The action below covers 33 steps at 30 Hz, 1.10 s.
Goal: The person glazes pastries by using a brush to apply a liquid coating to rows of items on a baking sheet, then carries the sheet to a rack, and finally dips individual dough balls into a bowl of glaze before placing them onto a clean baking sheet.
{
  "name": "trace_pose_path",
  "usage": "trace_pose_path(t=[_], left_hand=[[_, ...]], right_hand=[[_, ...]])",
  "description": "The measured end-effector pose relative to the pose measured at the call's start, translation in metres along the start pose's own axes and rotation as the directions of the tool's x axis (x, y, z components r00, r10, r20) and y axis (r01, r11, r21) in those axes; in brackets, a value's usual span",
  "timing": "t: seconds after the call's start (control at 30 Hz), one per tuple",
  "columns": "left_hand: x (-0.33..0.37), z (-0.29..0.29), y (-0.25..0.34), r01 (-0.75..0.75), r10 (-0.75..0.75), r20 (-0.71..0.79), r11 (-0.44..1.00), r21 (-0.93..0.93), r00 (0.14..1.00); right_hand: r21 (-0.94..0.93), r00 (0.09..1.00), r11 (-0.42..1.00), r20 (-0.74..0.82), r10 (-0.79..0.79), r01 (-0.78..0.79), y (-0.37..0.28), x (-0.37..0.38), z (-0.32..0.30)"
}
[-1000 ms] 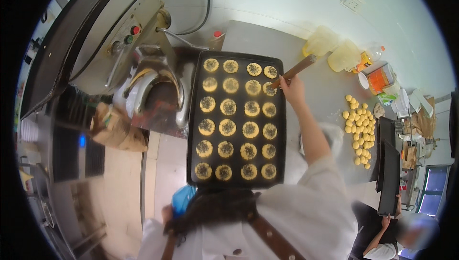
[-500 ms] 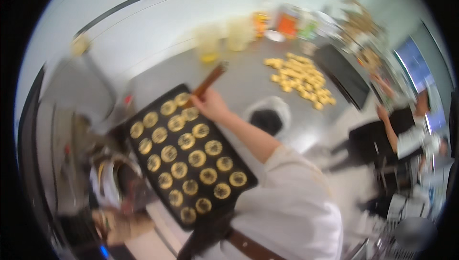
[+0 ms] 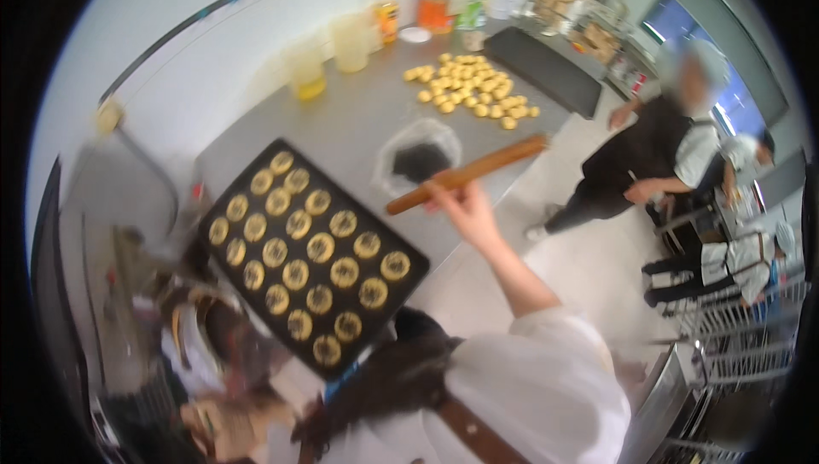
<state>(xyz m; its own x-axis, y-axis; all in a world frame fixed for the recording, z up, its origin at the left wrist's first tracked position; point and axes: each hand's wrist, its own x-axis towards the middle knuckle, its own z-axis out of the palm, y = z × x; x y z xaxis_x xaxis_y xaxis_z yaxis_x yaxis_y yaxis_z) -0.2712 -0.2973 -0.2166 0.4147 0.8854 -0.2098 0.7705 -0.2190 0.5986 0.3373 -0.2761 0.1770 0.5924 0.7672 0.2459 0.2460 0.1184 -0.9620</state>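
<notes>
My right hand [image 3: 465, 206] is closed around a wooden rolling pin [image 3: 505, 162], held up at a slant over the front edge of the metal table [image 3: 341, 118]. Below and behind the pin lies a clear plastic bag [image 3: 450, 136] with its mouth spread and dark contents [image 3: 420, 162] inside. To the left, a black baking tray [image 3: 408, 240] carries rows of round pale dough pieces [image 3: 321, 247], each dotted dark on top. Farther back on the table sits a heap of small yellow dough balls [image 3: 467, 82]. My left hand is out of view.
Behind the dough stand two translucent jugs [image 3: 349, 43], an orange bottle [image 3: 386, 10] and other containers. A dark empty tray [image 3: 546, 72] lies at the table's far right. A co-worker in a dark apron [image 3: 636, 144] stands beyond, near metal racks [image 3: 751, 327].
My right hand has moved the rolling pin rightward, from over the tray's far corner to the area by the plastic bag. The view has shifted, and co-workers show more fully at right.
</notes>
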Motion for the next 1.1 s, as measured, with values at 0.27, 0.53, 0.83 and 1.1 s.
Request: trace_pose_path(t=[0.27,0.53,0.83,1.1], left_hand=[[-0.043,-0.004,0.008,0.510,-0.499,0.148,0.747,-0.426,0.854],[-0.171,0.059,0.002,0.116,-0.063,-0.159,0.928,0.353,0.985],[-0.258,0.130,0.084,0.566,-0.565,-0.120,0.824,-0.028,0.817],[-0.249,0.153,0.091,0.660,-0.669,-0.154,0.743,-0.107,0.727]], right_hand=[[0.128,0.995,0.991,0.086,-0.057,0.046,-0.006,-0.029,0.029],[-0.375,0.930,0.893,0.349,-0.114,0.250,0.077,0.097,0.141],[-0.307,0.856,0.911,0.509,-0.087,0.275,0.116,0.137,0.202],[-0.311,0.810,0.888,0.576,-0.106,0.338,0.131,0.149,0.210]])
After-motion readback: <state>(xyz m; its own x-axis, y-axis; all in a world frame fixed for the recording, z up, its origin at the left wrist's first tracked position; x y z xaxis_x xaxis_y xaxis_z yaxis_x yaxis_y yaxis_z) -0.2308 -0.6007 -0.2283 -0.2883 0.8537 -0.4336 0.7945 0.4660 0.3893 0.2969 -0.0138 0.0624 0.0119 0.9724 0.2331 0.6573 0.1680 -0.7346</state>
